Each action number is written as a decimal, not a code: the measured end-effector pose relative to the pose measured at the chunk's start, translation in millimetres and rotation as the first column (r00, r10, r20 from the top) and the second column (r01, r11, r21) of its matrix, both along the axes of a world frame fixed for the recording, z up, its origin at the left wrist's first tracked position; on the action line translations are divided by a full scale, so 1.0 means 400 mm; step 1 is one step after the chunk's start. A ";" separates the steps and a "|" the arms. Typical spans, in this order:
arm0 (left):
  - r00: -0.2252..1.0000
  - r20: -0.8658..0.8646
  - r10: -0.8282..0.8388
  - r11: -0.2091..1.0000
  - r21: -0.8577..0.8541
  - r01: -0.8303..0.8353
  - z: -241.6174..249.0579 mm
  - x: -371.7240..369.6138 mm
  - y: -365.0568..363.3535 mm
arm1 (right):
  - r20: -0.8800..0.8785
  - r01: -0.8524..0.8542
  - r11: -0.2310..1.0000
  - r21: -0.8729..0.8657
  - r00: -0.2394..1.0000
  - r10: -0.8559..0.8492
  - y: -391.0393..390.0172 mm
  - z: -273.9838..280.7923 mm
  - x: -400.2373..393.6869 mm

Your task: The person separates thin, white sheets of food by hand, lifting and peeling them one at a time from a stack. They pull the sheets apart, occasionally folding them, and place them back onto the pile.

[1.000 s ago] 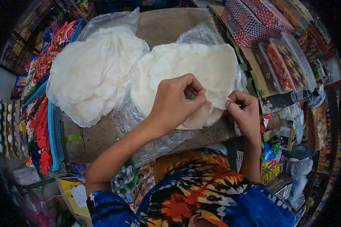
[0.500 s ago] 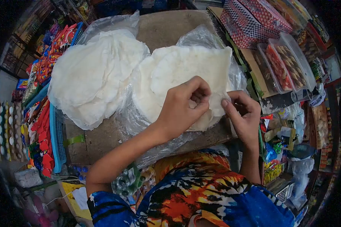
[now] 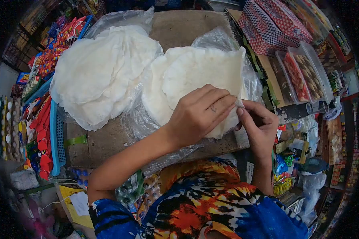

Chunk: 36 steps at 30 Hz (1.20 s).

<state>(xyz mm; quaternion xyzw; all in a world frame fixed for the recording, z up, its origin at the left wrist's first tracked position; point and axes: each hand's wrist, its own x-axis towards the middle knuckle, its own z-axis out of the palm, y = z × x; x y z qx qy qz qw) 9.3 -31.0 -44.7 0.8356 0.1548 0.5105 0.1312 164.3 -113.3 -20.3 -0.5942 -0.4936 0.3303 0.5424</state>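
Note:
Thin, pale round wrappers, like spring roll wrappers, lie in two overlapping stacks on the table. At the lower right edge of the right stack [image 3: 203, 71], my right hand [image 3: 261, 125] pinches the rim of a wrapper between thumb and fingers. My left hand [image 3: 205, 113] reaches across the same stack, back of the hand up. Its fingers are pressed together, with the tips meeting the right fingertips at that rim; its thumb is hidden underneath. The left stack [image 3: 99, 75] lies apart from both hands.
Clear plastic [image 3: 137, 123] spreads under the stacks on the worn table [image 3: 187, 26]. A blue basket [image 3: 58, 135] of red packets stands left. At right are a checkered box [image 3: 269, 28] and a clear food container [image 3: 307, 75]. Egg trays [image 3: 131, 189] sit below the table edge.
My left hand has moved right, from a curled pinch over the stack to stretched fingers at the rim beside my right hand. The right hand keeps its pinch. The view has shifted slightly.

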 end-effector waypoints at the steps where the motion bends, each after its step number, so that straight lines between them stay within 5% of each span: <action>1: 1.000 -0.019 0.013 1.000 0.017 -0.013 0.007 -0.002 -0.005 | -0.026 0.001 1.000 0.002 1.000 -0.001 -0.001 0.000 -0.002; 5: 0.998 -0.038 0.044 0.997 0.069 -0.042 0.006 -0.002 -0.005 | -0.010 -0.003 1.000 0.008 1.000 0.003 -0.003 -0.001 -0.009; 10: 0.995 -0.066 0.069 0.993 0.101 -0.062 0.007 -0.001 -0.012 | 0.414 -0.087 0.978 0.189 0.910 0.001 0.004 -0.002 -0.013; 13: 0.997 -0.070 0.042 0.996 0.076 -0.036 0.008 -0.006 -0.008 | 0.432 -0.099 0.980 0.174 0.902 0.014 0.007 0.004 -0.018; 21: 0.993 -0.116 -0.001 1.000 -0.014 0.000 0.023 -0.024 0.013 | 0.343 -0.089 0.990 0.113 0.938 0.045 0.010 0.007 -0.032; 24: 0.997 -0.046 -0.058 0.980 -0.196 0.048 0.024 -0.025 0.017 | 0.280 -0.078 0.992 0.095 0.959 0.048 0.013 -0.013 -0.019; 26: 0.985 0.085 -0.151 0.862 -0.477 0.173 0.025 -0.027 0.014 | 0.211 -0.069 0.993 0.096 0.976 0.048 0.013 -0.017 -0.015; 29: 0.969 0.174 -0.175 0.782 -0.574 0.244 0.024 -0.018 0.009 | 0.024 -0.041 0.998 0.041 0.999 0.040 0.011 -0.002 -0.017; 32: 0.979 0.106 -0.176 0.878 -0.432 0.204 0.024 -0.015 0.008 | 0.038 -0.030 0.998 0.050 0.999 0.028 0.011 -0.001 -0.012; 36: 0.992 0.024 -0.127 0.957 -0.258 0.129 0.015 -0.018 0.015 | 0.287 -0.074 0.991 0.109 0.957 0.040 0.015 0.000 -0.009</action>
